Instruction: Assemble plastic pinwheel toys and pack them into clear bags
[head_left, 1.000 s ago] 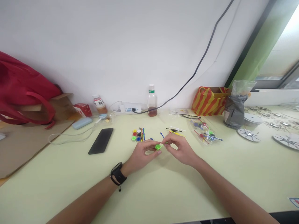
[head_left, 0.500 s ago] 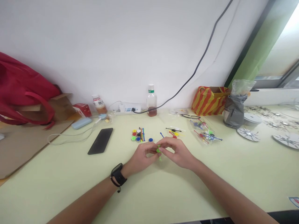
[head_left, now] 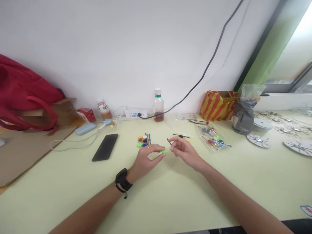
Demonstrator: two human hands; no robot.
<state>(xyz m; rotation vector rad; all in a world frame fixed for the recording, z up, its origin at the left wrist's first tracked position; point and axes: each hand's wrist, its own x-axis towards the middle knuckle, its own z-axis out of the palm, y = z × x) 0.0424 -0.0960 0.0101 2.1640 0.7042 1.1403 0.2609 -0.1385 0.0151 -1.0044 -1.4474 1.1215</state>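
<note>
My left hand (head_left: 148, 160) pinches a small green plastic piece (head_left: 163, 151) between thumb and fingertips. Most of that piece is covered by the fingers. Just to its right, my right hand (head_left: 184, 152) is apart from it, thumb and index finger spread with nothing visible between them. A blue plastic arrow (head_left: 168, 141) lies on the table behind the right fingertips. Beyond my left hand are several coloured round caps (head_left: 140, 139) and a row of thin coloured arrows (head_left: 149, 139). A black arrow (head_left: 180, 135) lies behind my right hand.
Clear bags of coloured parts (head_left: 214, 138) lie to the right, near patterned discs (head_left: 258, 140) and a grey plastic bag (head_left: 244, 117). A phone (head_left: 105, 147) and cable (head_left: 73, 143) are on the left. A bottle (head_left: 158, 109) stands by the wall.
My hands have separated: the right moved off the green piece and its fingers opened. The left keeps hold of it. The green stem that showed below the fingers is out of sight.
</note>
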